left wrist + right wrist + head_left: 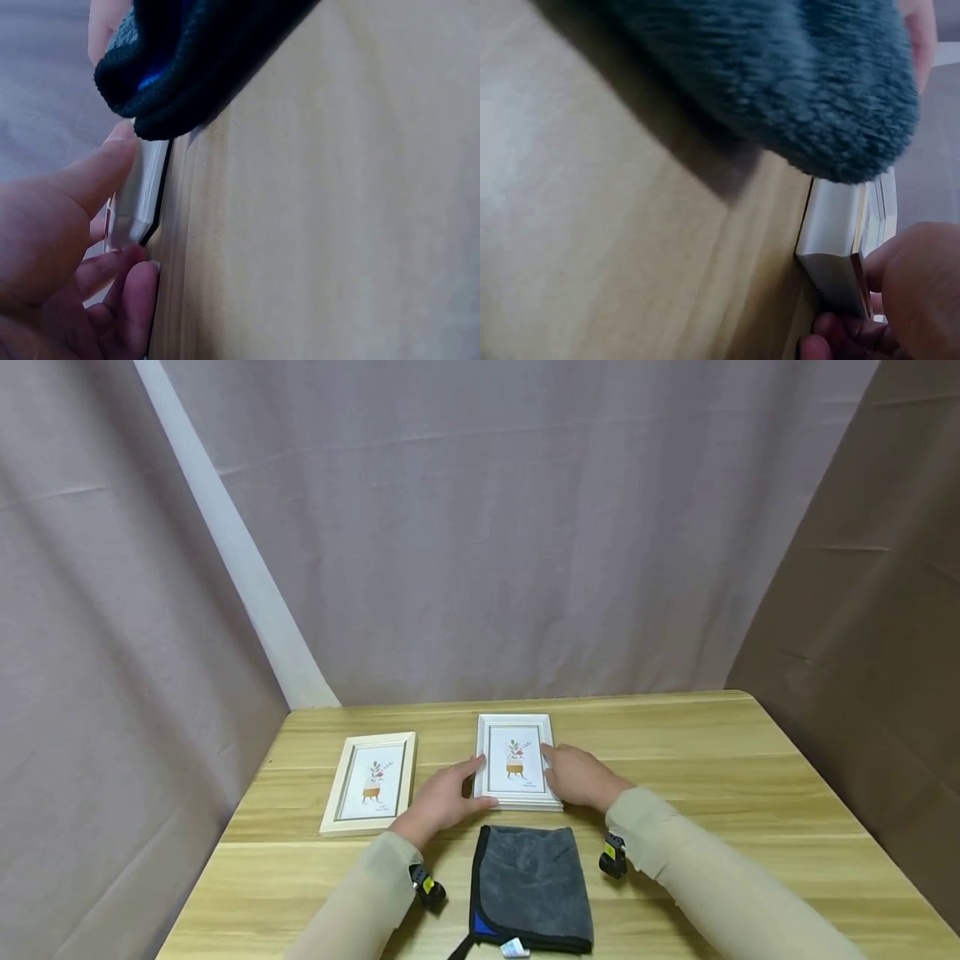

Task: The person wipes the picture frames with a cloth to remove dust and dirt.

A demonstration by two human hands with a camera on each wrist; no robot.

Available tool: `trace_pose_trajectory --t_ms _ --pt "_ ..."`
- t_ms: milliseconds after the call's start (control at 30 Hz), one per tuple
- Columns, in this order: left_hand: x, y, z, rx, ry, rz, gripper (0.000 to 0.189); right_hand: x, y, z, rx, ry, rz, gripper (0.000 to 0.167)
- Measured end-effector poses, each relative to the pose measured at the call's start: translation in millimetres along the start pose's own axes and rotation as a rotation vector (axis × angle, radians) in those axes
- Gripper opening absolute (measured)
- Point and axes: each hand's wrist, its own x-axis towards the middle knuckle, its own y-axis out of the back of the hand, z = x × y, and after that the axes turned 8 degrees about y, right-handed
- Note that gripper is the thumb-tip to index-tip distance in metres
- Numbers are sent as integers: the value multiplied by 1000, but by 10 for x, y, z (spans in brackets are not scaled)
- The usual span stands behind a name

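Observation:
A white picture frame point(516, 760) with a potted-flower print lies face up near the back middle of the table. My left hand point(444, 797) grips its left side, thumb at the front left corner. On the opposite side, my right hand point(583, 776) holds the frame's right edge. In the left wrist view, the thumb lies over the frame's side point(140, 191) and the other fingers curl by its corner. The right wrist view shows the thumb at the frame's upper edge, with fingers curled low beside its corner point(831, 217). A folded grey cloth point(534, 881) lies just in front.
A cream picture frame point(371, 783) with a similar print lies face up on the left of the wooden table point(720, 810). Grey curtains point(510, 543) hang behind the table's back edge. The cloth has black edging, a blue underside and a white tag point(514, 948).

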Motion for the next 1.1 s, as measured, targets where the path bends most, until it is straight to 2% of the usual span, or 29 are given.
trace_pose_trajectory --t_ms 167,267,367,433,500,600,667,833,933,1100 --pt "-31 20 30 10 11 4 90 9 22 -46 5 11 -15 52" --pt "-97 56 86 61 -6 47 90 35 33 -73 21 0 -18 52" --pt "-219 100 208 160 -55 137 83 47 34 -73 28 -14 -25 53" --pt "-327 121 315 239 -110 201 72 42 30 -65 36 -26 -29 53" --pt "-443 129 429 293 -179 233 61 34 24 -55 45 -44 -27 54" --pt "-607 89 559 359 -275 214 49 29 17 -56 64 -62 -21 54" --pt "-691 32 629 389 -308 171 47 26 16 -48 65 -71 -22 55" --pt "-814 -145 673 459 -321 100 44 28 7 -41 52 -73 -28 56" --pt "-841 -213 649 462 -327 106 38 27 3 -36 53 -74 -35 56" --pt "-852 -227 583 406 -342 124 24 23 4 -31 41 -57 -30 55"
